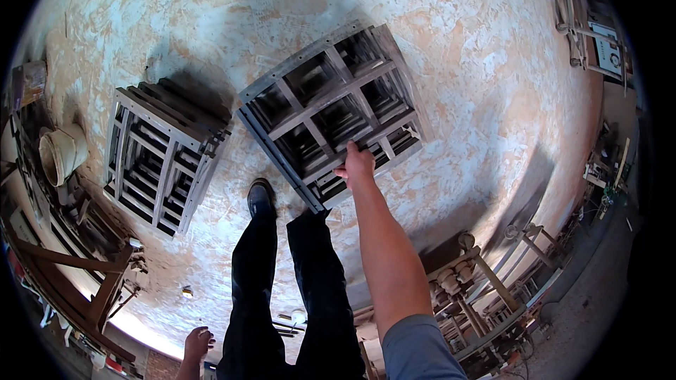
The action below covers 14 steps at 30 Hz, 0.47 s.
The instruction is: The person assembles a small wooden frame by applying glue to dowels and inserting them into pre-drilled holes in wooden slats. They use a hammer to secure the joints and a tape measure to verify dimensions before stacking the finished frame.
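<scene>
A stack of dark wooden lattice frames (319, 114) sits on the floor in front of me. My right hand (358, 165) reaches down to its near side, with the thumb on top of a crossbar of the top frame and the fingers curled round it. Low on the left, my left hand (199, 343) hangs beside my leg, away from the frames. Its fingers are bent inward; whether anything small lies in them is not clear. Left of the first stack stands a second stack of similar frames (163, 158).
My shoe (260, 197) is planted between the two stacks. A pale bucket (63, 155) stands at the left, near a wooden bench (67, 260). Behind me on the right are a wooden rack (496, 281) and turned wooden pieces (454, 276). The floor is blotched with white.
</scene>
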Available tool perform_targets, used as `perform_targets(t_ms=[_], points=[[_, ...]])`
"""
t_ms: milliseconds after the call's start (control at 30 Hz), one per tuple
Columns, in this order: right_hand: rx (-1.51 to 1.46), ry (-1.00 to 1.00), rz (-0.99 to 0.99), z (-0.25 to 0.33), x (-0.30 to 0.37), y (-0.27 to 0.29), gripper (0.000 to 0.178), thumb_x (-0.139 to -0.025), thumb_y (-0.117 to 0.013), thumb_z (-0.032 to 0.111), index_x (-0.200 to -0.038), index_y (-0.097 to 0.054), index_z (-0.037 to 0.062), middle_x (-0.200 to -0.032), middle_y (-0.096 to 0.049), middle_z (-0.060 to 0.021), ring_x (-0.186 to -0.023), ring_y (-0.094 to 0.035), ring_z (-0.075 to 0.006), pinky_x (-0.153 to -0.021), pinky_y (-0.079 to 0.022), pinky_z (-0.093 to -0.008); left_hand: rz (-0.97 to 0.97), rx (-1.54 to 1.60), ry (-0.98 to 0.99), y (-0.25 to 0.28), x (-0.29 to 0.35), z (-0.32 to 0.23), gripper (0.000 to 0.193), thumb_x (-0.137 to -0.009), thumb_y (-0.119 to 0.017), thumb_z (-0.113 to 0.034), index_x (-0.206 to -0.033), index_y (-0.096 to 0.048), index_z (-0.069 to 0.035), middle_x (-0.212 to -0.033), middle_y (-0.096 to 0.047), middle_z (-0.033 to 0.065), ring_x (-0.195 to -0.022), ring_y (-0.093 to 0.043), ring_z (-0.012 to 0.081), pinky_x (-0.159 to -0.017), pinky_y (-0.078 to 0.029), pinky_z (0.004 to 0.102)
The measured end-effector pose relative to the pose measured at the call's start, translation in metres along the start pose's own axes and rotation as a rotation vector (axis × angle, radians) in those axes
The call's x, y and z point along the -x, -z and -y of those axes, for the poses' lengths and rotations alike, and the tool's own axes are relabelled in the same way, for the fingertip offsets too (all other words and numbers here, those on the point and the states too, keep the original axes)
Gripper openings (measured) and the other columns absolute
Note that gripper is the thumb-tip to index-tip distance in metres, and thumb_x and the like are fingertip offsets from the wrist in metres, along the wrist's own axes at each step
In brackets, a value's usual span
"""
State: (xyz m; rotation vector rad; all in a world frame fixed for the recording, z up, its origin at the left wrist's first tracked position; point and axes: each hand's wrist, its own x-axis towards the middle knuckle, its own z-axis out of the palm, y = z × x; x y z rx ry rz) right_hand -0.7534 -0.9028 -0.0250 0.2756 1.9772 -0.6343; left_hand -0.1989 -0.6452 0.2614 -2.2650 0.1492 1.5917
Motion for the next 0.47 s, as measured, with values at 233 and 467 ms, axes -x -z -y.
perform_targets(t_ms=[233, 467], points=[[0.074, 0.018, -0.007, 0.002, 0.001, 0.002, 0.048, -0.095, -0.057, 0.036, -0.107, -0.053, -0.0103, -0.078, -0.061, -0.016, -0.052, -0.063, -0.0241, -0.046, -0.057, -0.0348, -0.037, -0.017, -0.017, -0.008, 0.006, -0.04, 0.044, -0.088, -0.056, -0.017, -0.125, -0.053, 0.006, -0.095, -0.067, 0.0151, -0.079, -0.069, 0.022, -0.065, -0.056, 0.0329], [0.078, 0.033, 0.021, 0.009, 0.003, 0.007, 0.05, -0.096, -0.056, 0.033, -0.108, -0.051, -0.015, -0.085, -0.064, -0.0238, -0.055, -0.065, -0.0271, -0.041, -0.052, -0.0372, -0.032, -0.04, -0.045, -0.009, -0.005, -0.071, 0.044, -0.089, -0.054, -0.012, -0.131, -0.05, 0.003, -0.102, -0.066, 0.0163, -0.081, -0.068, 0.0227, -0.068, -0.054, 0.0331]])
